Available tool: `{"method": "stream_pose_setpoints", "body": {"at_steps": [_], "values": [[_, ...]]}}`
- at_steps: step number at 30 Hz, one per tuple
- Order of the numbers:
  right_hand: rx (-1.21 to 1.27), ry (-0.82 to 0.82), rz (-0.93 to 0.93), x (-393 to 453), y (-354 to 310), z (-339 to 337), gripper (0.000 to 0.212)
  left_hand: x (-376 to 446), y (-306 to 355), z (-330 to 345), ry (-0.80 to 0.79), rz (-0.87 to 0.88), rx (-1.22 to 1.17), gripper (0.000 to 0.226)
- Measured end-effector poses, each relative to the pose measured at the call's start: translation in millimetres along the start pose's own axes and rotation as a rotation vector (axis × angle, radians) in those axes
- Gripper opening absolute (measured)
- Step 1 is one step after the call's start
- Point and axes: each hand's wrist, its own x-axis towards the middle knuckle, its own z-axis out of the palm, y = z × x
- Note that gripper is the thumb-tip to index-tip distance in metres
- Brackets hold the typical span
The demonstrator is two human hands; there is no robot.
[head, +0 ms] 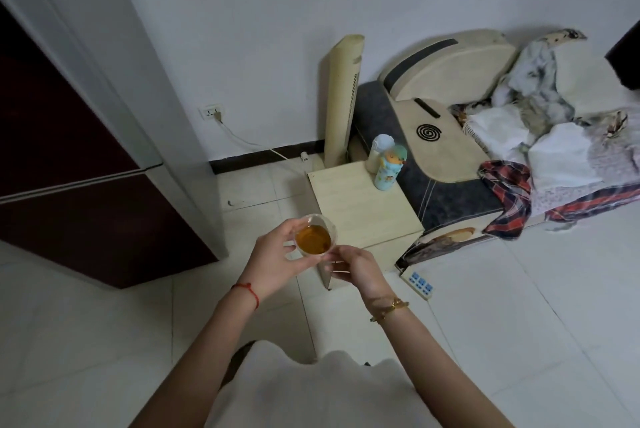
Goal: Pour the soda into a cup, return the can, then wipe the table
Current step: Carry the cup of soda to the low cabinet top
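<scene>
A clear plastic cup (314, 235) holding amber liquid is in the air in front of me, above the near corner of a small pale wooden table (363, 205). My left hand (273, 259) grips the cup from the left, fingers curled round its wall. My right hand (356, 270) pinches the cup's lower right side with thumb and fingertips. No soda can and no cloth for wiping are in view.
Two bottles stand at the table's far right corner: a white one (379, 152) and a light blue child's bottle (390, 169). A cream tower fan (341, 101) and a sofa with clothes (519, 136) lie behind. A dark fridge (86, 167) is left; a power strip (417, 283) lies on the floor.
</scene>
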Motion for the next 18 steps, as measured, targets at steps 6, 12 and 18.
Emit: {"method": "stream_pose_setpoints", "body": {"at_steps": [6,12,18], "values": [[0.044,0.087,-0.021,58,-27,3,0.032,81,-4,-16,-0.108,0.03,-0.009,0.067],[0.15,0.229,-0.003,113,-51,12,0.033,171,-8,-32,-0.299,0.073,-0.011,0.069],[0.316,0.415,0.012,160,-76,41,0.036,262,-9,-58,-0.519,0.19,0.081,0.071]]}}
